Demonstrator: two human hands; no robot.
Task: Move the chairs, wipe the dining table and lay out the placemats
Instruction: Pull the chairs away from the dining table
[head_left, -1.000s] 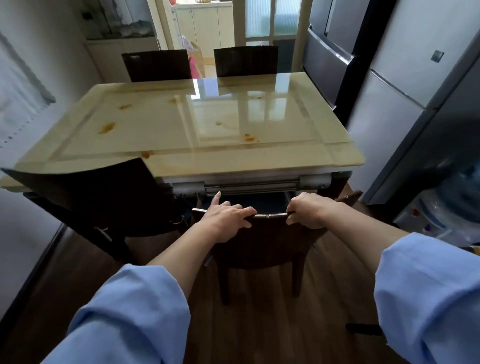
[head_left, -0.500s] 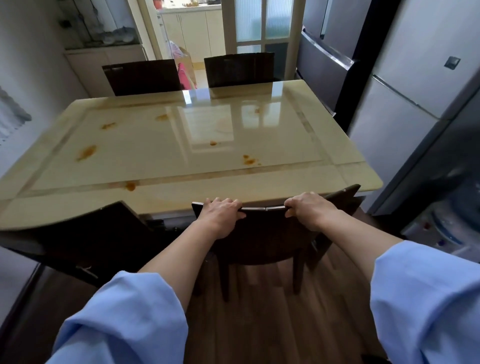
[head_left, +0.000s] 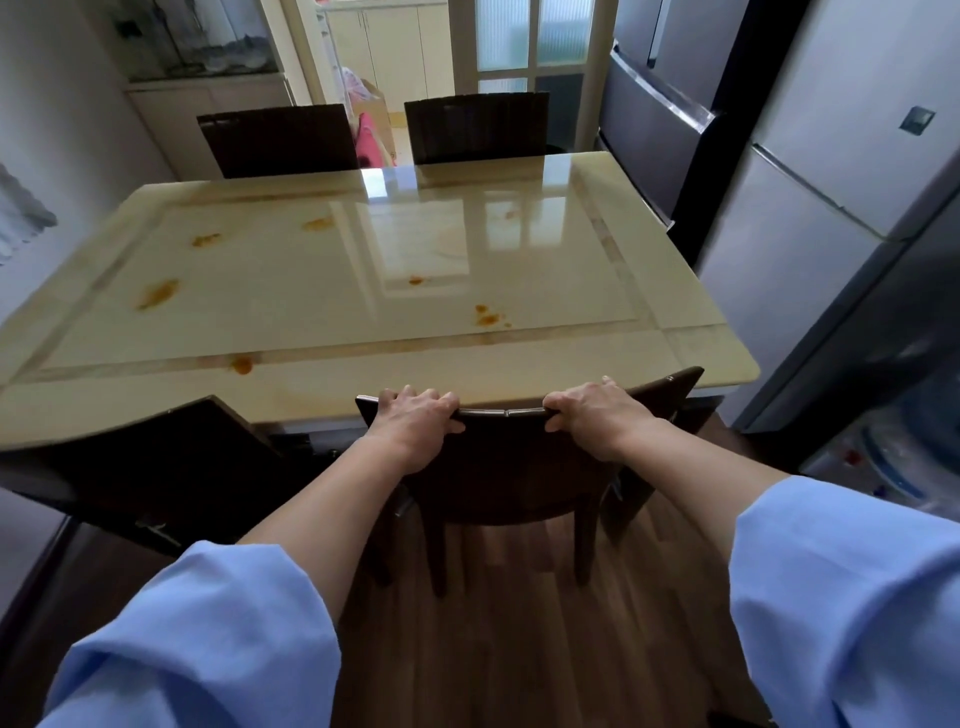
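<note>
A glossy cream dining table (head_left: 363, 291) carries several orange stains. At its near edge stands a dark wooden chair (head_left: 509, 467), its back facing me. My left hand (head_left: 415, 421) and my right hand (head_left: 597, 415) both grip the top rail of that chair's back. A second dark chair (head_left: 156, 467) stands at the near left, partly under the table. Two more dark chairs, one on the left (head_left: 278, 140) and one on the right (head_left: 475, 127), stand at the far side. No cloth or placemat is in view.
Tall grey refrigerators (head_left: 810, 182) line the right side close to the table. A water bottle (head_left: 904, 447) sits low at the right. A wall runs along the left. Wooden floor (head_left: 519, 649) lies under me. A cabinet (head_left: 208, 104) and a doorway are behind the table.
The view has risen and now looks down on the tabletop. The chair's back now reaches the table's edge instead of sitting below it. Both hands keep their grip on the top rail.
</note>
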